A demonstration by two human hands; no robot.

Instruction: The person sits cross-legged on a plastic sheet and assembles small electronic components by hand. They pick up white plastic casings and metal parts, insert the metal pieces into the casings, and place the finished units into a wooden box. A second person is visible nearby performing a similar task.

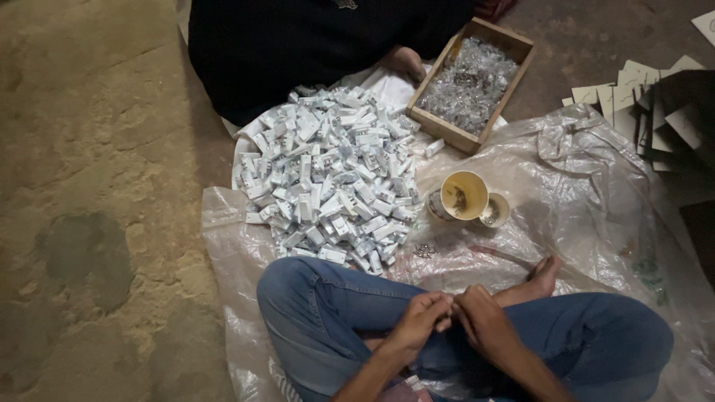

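Box pile blocks fwd-left; cups fwd-right; bare sheet far right.

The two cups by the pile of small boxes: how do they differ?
The larger cup is taller and wider; the smaller cup sits lower, touching its right side. The larger cup is nearer the pile of small white boxes; the smaller cup is farther from it. Both stand upright on the plastic sheet, open-topped, light-coloured, with small dark bits inside.

Two cups, one wooden tray, one heap of small boxes
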